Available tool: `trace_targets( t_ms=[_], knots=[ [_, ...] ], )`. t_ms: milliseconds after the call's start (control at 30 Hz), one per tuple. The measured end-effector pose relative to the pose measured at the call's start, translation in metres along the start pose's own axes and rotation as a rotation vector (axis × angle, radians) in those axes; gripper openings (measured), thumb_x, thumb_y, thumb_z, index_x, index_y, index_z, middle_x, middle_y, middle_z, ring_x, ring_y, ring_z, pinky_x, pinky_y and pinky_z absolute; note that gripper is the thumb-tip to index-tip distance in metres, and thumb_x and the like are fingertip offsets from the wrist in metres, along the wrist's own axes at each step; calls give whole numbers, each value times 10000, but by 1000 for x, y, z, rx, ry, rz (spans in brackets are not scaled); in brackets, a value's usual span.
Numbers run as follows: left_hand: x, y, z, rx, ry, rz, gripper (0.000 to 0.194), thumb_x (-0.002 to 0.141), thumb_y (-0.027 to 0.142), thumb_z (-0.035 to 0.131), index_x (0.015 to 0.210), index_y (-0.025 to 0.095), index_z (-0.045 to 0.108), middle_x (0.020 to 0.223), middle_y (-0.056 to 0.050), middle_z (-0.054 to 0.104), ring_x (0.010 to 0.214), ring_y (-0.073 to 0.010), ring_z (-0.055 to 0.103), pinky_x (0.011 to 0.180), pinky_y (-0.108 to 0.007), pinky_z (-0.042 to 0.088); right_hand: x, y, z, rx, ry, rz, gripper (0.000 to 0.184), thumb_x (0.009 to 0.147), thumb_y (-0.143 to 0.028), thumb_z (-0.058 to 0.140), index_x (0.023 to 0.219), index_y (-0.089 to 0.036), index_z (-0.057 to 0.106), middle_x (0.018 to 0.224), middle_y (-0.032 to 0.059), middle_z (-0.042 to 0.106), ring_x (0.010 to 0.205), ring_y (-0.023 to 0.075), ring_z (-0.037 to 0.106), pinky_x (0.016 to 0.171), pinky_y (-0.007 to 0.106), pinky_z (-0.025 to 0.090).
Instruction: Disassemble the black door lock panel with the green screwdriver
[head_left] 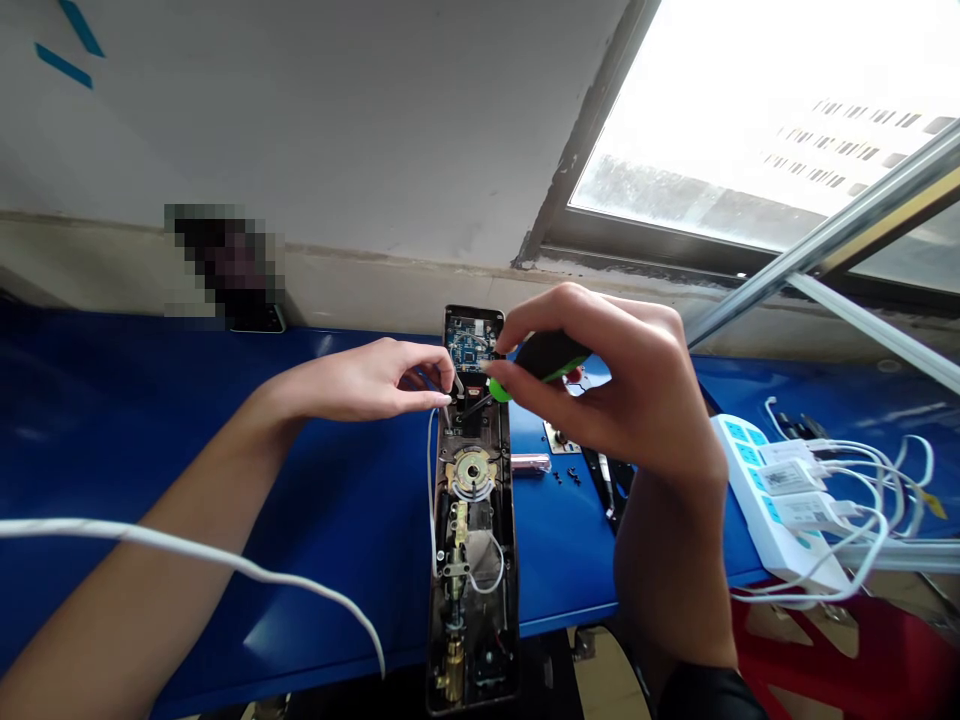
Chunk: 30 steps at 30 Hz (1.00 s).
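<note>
A long dark door-lock housing (437,640) lies opened across the table's front edge, its inside facing up. At its far end sits a blue circuit board (469,345); a round metal disc (472,472) and brass parts (454,655) are nearer me. My right hand (611,375) grips a screwdriver (551,355) with a black and green handle, its shaft slanting down left into the housing below the board. My left hand (394,378) is pinched at the housing's left edge, beside a thin grey cable (433,470); what its fingertips hold is hidden.
Right of the housing lie small black screws (574,475), a pinkish cylinder (530,463) and a metal plate (559,438). A white power strip (757,500) carries plugged-in chargers. One white cable (262,572) crosses in front of my left forearm. A phone-like device (257,318) leans against the wall.
</note>
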<state>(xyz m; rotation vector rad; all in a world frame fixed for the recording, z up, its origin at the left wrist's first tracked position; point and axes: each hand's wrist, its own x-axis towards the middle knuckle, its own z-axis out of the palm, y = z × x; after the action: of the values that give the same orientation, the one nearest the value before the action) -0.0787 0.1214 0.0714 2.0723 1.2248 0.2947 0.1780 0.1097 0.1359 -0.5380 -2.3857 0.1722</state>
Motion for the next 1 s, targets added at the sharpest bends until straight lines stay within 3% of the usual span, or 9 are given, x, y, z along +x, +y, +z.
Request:
trace_targets(
  t_ms=[133,333,500,700,833,1000],
  knots=[
    [0,0,0,7,-6,4,318,940,480,603,1130,233,662,1076,0,738,945,-188,655,757,-254,467,1,-4,-2,6,-46,53,385,819,-115,674,1150,-291,588,1080,14,691,831,177,667,752,339,587],
    [0,-1,-1,22,-6,10,321,948,481,598,1140,234,667,1088,-1,742,945,-192,660,767,-256,469,1,-4,0,23,-26,69,135,931,-236,684,1042,-274,618,957,20,700,748,172,643,671,358,561],
    [-2,0,-2,19,-12,-5,358,945,506,615,1192,250,652,1169,-7,732,1008,-199,670,794,-254,494,2,-7,-2,39,-67,92,354,859,-147,651,1166,-308,580,1127,18,699,930,203,709,824,360,617],
    [-5,-3,-5,-18,40,6,393,924,517,668,1214,252,652,1227,-25,707,1026,-193,689,844,-261,535,2,-6,-2,33,-49,93,183,914,-201,659,1070,-283,610,1010,15,708,767,174,666,698,355,589],
    [-6,2,-6,24,63,66,340,922,484,677,1163,245,694,1122,-20,727,964,-185,686,791,-257,534,2,-6,-1,65,-62,77,397,819,-110,651,1159,-303,580,1125,17,699,958,211,706,850,361,608],
    [-6,9,-6,45,72,93,284,927,437,664,1118,239,730,1077,-6,748,938,-181,684,781,-259,523,1,-3,-1,34,-48,63,175,933,-223,664,1090,-278,608,1018,15,705,790,167,673,731,339,588]
  ],
)
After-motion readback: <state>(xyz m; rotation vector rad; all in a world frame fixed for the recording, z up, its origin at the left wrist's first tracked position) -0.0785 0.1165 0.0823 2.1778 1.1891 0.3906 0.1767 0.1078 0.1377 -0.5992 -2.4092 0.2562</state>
